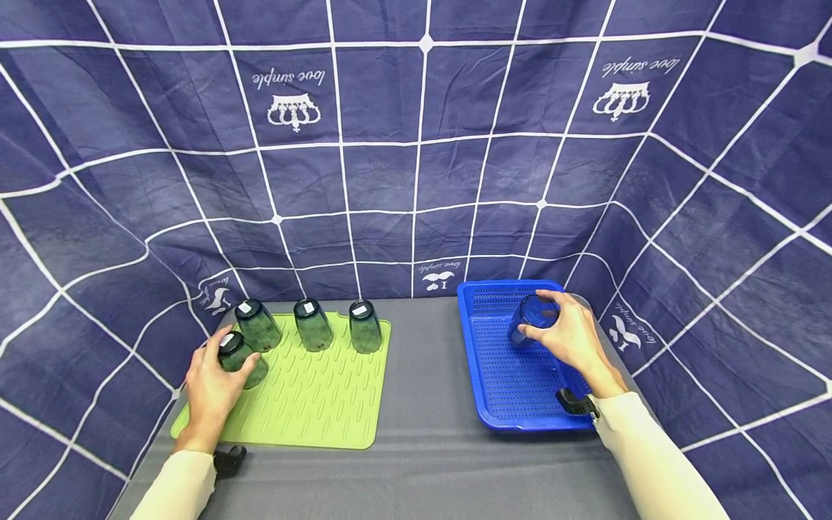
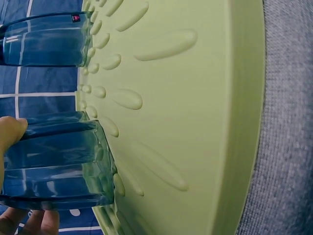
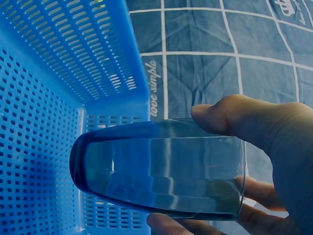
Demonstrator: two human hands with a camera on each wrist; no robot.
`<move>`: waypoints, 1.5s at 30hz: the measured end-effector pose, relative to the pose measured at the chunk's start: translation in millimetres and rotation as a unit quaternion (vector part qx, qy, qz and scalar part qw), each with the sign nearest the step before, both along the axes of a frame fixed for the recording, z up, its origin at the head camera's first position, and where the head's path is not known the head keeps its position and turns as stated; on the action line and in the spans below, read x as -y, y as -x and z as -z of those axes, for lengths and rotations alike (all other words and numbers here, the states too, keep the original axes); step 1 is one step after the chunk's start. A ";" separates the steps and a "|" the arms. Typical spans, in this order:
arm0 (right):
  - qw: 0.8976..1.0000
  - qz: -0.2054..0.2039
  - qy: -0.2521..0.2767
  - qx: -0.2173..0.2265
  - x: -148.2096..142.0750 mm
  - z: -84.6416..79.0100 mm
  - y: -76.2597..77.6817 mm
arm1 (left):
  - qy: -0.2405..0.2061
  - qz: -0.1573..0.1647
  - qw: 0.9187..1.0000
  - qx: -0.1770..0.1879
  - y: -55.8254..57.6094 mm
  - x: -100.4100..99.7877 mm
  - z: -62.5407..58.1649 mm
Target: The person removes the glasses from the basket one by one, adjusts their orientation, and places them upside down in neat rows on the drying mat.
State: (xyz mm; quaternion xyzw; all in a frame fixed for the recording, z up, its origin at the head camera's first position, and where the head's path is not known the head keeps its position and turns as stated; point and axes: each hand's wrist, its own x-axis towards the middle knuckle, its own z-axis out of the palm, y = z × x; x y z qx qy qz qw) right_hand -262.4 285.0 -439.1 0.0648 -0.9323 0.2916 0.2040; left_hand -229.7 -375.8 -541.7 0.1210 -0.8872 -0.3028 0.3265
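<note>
My left hand [image 1: 213,384] grips an upside-down glass [image 1: 242,361] at the left side of the green drying mat [image 1: 305,404]. In the left wrist view that glass [image 2: 58,166] has its rim down at the mat, the thumb on one side and fingers on the other. Over the blue basket [image 1: 477,375], my right hand [image 1: 572,328] holds another glass [image 1: 536,318] near its open rim. The right wrist view shows this glass [image 3: 161,171] with its thick base toward the basket floor; whether it touches the floor I cannot tell.
Three more upside-down glasses stand along the mat's back edge: one at left [image 1: 258,325], one in the middle [image 1: 313,325], one at right [image 1: 365,326]. Grey cloth [image 1: 422,390] covers the table between mat and basket. A blue checked curtain [image 1: 390,173] surrounds the back and sides.
</note>
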 end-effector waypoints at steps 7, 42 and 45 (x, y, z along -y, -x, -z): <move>1.000 -0.006 -0.001 -0.022 5.4 -4.9 -6.6 | -0.001 -0.004 1.000 0.008 -1.8 -0.5 1.2; 0.997 -0.043 0.037 -0.056 37.9 -31.5 -38.2 | 0.001 0.020 0.999 0.030 -2.1 0.7 -10.7; 0.996 -0.047 0.044 -0.058 40.4 -33.5 -40.1 | 0.000 0.019 0.999 0.040 -2.4 0.4 -12.3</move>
